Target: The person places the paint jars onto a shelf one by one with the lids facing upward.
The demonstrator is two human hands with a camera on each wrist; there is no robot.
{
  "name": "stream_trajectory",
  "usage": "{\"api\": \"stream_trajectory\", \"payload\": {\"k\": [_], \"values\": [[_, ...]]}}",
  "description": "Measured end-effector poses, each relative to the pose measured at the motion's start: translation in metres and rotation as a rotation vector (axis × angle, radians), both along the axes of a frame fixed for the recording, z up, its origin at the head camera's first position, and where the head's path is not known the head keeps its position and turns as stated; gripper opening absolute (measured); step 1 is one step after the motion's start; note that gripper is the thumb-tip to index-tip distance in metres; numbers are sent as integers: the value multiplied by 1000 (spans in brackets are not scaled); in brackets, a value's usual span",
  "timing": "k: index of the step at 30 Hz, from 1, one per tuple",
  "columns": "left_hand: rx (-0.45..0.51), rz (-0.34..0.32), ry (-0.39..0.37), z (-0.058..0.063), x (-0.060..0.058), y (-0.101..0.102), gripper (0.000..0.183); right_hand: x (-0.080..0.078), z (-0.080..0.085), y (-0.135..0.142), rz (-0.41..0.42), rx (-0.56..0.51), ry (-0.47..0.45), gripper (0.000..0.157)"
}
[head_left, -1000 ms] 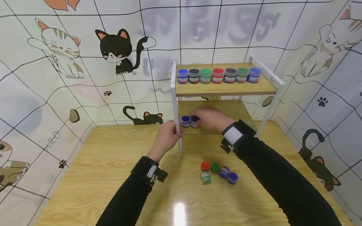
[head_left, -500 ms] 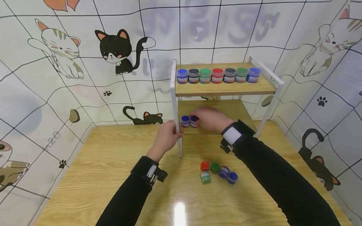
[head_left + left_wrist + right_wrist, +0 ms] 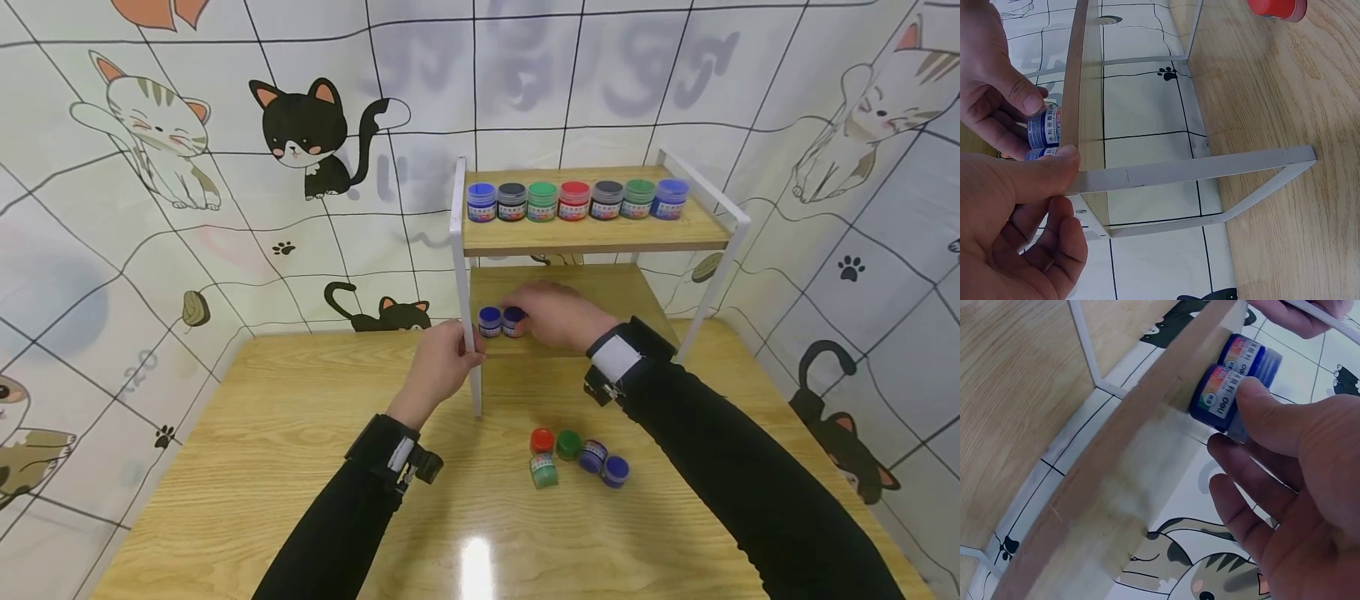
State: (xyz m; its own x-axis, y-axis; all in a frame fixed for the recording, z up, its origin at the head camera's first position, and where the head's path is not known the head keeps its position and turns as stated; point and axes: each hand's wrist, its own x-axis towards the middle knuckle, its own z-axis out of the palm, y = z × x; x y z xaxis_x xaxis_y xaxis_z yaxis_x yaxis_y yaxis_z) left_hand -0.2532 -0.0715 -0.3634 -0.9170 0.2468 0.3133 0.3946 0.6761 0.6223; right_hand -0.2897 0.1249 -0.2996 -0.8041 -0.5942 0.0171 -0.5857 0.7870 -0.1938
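My right hand reaches onto the lower board of a small two-tier rack and pinches a blue paint jar by its side, thumb against the label. That jar stands on the board, right beside a second blue paint jar nearer the rack's left end. My left hand grips the white front leg of the rack at the height of the lower board. In the left wrist view, its thumb lies at the corner where leg and board meet.
Several paint jars line the upper board. On the table in front lie a red-lidded jar, a green-lidded one, a tipped pale green jar and two blue jars. A cat-print sheet encloses the back and sides.
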Motion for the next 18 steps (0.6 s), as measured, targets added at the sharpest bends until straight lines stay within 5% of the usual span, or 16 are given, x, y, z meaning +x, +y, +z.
{"api": "stream_trajectory", "payload": {"k": [12, 18], "values": [[5, 1, -9, -1, 0, 1, 12, 17, 16, 20, -4, -40, 53, 42], [9, 3, -4, -1, 0, 2, 11, 29, 15, 29, 51, -61, 105, 28]]}}
